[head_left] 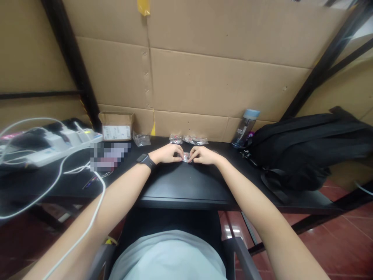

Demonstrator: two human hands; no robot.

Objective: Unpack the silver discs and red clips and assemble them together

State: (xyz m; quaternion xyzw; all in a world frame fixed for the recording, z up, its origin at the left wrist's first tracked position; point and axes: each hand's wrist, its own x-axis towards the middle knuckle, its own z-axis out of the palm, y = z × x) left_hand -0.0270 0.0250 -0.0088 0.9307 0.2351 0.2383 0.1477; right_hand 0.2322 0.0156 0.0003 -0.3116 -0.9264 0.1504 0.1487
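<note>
Small plastic packet (185,157) pinched between left hand (170,153) and right hand (204,155)

The packet is at the middle of the black desk (180,184), toward its far side; whether it rests on the surface or is slightly raised, I cannot tell. The left hand grasps its left edge between thumb and finger, and the right hand grasps its right edge the same way. Its contents are too small to make out. Just beyond the hands, 2 more groups of shiny plastic packaging lie near the wall: a left packet (175,138) and a wider right cluster (196,140). A dark smartwatch (143,158) is on the left wrist.

Farther left, a crumpled clear bag (142,139) lies beside an open cardboard box (117,121) with a white label. At the far left, a white power strip (65,147) holds plugs and cables. On the right, a water bottle (244,128) with a blue lid stands near a black backpack (309,144). Cardboard panels (201,85) line the far side.
</note>
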